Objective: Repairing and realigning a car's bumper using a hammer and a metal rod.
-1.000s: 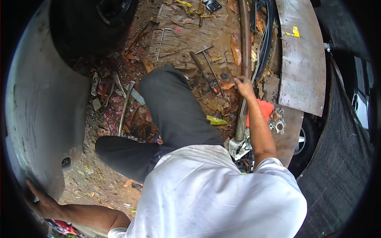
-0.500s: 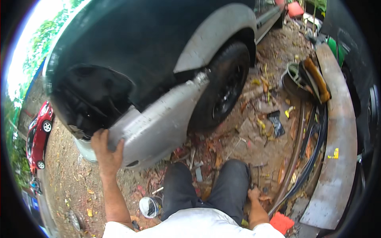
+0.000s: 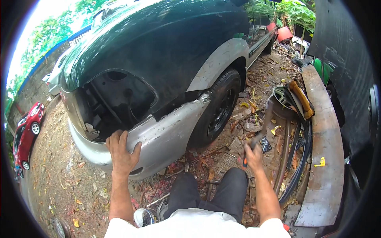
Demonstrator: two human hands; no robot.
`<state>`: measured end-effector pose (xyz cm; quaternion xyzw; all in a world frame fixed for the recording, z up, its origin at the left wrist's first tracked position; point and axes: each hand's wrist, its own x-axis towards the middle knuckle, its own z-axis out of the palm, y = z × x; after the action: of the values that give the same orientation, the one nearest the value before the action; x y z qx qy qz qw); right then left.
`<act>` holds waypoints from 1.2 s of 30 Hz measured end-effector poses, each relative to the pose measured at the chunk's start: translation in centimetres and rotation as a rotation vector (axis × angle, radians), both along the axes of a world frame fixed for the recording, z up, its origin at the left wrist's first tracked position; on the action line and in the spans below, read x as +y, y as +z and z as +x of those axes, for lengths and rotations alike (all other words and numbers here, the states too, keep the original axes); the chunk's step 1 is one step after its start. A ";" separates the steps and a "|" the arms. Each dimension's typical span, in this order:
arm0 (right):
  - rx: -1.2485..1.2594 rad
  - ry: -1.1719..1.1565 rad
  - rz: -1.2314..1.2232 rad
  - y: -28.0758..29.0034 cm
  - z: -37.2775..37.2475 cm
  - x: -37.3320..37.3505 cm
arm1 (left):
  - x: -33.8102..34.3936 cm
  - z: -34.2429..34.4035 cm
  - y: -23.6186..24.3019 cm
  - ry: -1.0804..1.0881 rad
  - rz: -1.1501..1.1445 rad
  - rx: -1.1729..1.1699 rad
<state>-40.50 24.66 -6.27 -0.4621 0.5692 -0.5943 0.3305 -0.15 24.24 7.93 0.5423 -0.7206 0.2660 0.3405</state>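
My left hand (image 3: 124, 152) lies on the silver bumper (image 3: 168, 137) of a dark green car, thumb spread, fingertips at the upper edge beside the empty headlight opening (image 3: 119, 97). My right hand (image 3: 254, 154) is raised above my right knee, closed around a hand tool with an orange-and-black handle (image 3: 245, 162). Motion smears the tool's far end, so its kind is hard to make out. The bumper's rear end is scuffed where it meets the front wheel (image 3: 220, 111).
To the right stand a bucket (image 3: 279, 95) with stuff in it, curved trim strips (image 3: 303, 158) and a long metal panel (image 3: 323, 146). A white tub (image 3: 143, 217) sits by my left leg. Leaves and debris litter the ground. A red car (image 3: 27, 135) is parked far left.
My right hand has come up from low beside my right leg, with the tool now showing in it. My left hand stays on the bumper. The view has shifted.
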 end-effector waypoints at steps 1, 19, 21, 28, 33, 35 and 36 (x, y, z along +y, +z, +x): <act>0.061 0.055 -0.085 1.9 0.7 -1.1 | 0.3 -0.5 0.7 -0.037 -0.030 0.045; 0.084 -0.066 -0.632 11.8 10.6 -13.8 | -11.6 -10.2 12.3 -0.269 -0.065 -0.635; 0.580 -0.267 -0.839 12.1 10.8 -13.6 | -12.2 -10.4 12.1 -0.279 -0.052 -0.662; 0.171 -0.090 -0.548 12.4 10.5 -14.2 | -12.2 -10.2 12.0 -0.225 -0.052 -0.684; 0.047 -0.144 -0.463 12.9 10.3 -14.4 | -12.1 -10.4 12.1 -0.265 -0.051 -0.674; 0.171 -0.230 -0.672 13.0 10.2 -14.6 | -12.1 -10.5 12.1 -0.238 -0.078 -0.667; 0.494 -0.384 -0.898 13.0 10.3 -14.7 | -12.0 -10.5 12.1 -0.276 -0.070 -0.676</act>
<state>-30.20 9.96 6.77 -0.5715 0.3945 -0.7022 -0.1570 -10.61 12.21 19.99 0.3093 -0.8493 0.4063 0.1342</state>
